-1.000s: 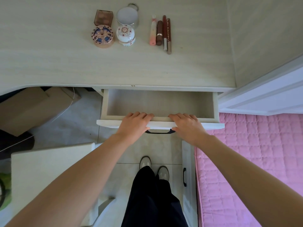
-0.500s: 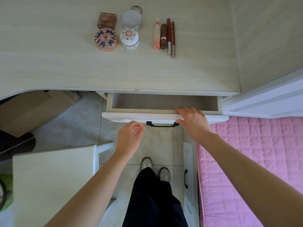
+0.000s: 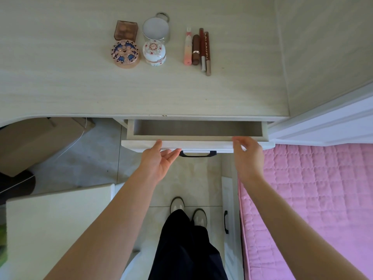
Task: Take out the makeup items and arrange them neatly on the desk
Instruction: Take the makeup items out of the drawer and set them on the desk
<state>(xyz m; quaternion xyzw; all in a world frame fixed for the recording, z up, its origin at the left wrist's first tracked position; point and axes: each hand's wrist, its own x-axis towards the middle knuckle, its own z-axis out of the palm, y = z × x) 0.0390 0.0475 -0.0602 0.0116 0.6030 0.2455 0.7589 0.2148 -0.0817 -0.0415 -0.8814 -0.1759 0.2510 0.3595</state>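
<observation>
- Makeup items lie on the desk [image 3: 60,83] well behind its front edge, in two tidy groups: a square brown palette [image 3: 126,30] and a round white tin [image 3: 155,29] in the back row, a patterned round compact [image 3: 125,53] and a small floral pot [image 3: 154,53] just in front of them.
- Beside the floral pot, on the bed side, four sticks lie parallel and touching or nearly so: a pink tube [image 3: 187,48], a brown lipstick [image 3: 195,49] and two slim pencils [image 3: 204,50].
- Below the desk's front edge, the drawer [image 3: 197,128] stands partly out; the part in view holds nothing.
- Left hand [image 3: 159,160] is palm-up with relaxed fingers, thumb on the drawer's front lip, grasping nothing.
- Right hand [image 3: 247,153] has loosely curled fingers at the lip near its other end, gripping nothing.
- Judging by this, arranging looks done and the drawer is being shut: push evenly at both ends so it slides straight, and keep fingertips off the top of the lip as the gap under the desk narrows.
</observation>
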